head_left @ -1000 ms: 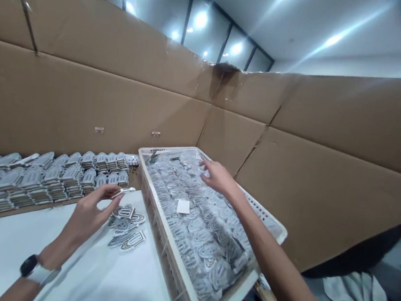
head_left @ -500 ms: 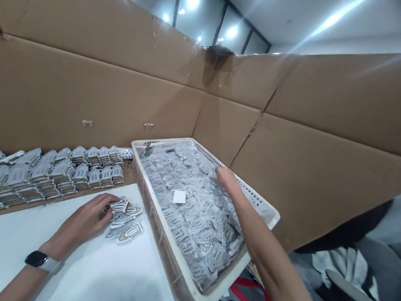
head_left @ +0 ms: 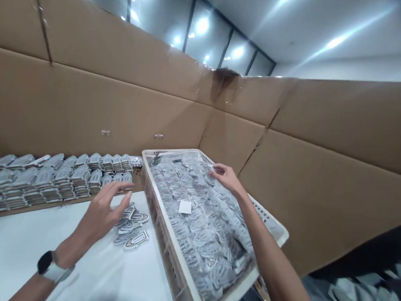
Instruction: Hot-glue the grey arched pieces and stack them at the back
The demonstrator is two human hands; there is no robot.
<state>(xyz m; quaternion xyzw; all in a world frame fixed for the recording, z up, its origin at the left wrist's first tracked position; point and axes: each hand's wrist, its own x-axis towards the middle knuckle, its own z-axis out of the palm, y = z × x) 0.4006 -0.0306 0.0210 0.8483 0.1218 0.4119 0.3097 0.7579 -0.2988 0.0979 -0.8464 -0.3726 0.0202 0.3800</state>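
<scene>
My left hand [head_left: 104, 210] is raised over the white table, thumb and fingers spread, holding nothing. Just beyond its thumb lies a small loose pile of flat arch-shaped pieces [head_left: 137, 240], grey-white with brown edges. My right hand [head_left: 226, 177] reaches over the far right part of a white plastic basket [head_left: 164, 230]. Its fingers are curved, with a gap between thumb and forefinger, and nothing shows in them; the fingertips are close to the packets below. Many clear-bagged arch-shaped pieces [head_left: 202, 224] fill the basket, and a small white paper square [head_left: 185, 207] lies on top.
Rows of stacked arch-shaped pieces [head_left: 45, 178] stand along the table's back left. Cardboard walls [head_left: 127, 105] rise behind and to the right of the basket. A grey chair with cloth [head_left: 367, 299] is at the lower right. The white table [head_left: 103, 278] extends in front.
My left hand has lifted off the loose pile and its fingers have spread. My right hand's fingers have loosened over the basket. The view has shifted slightly.
</scene>
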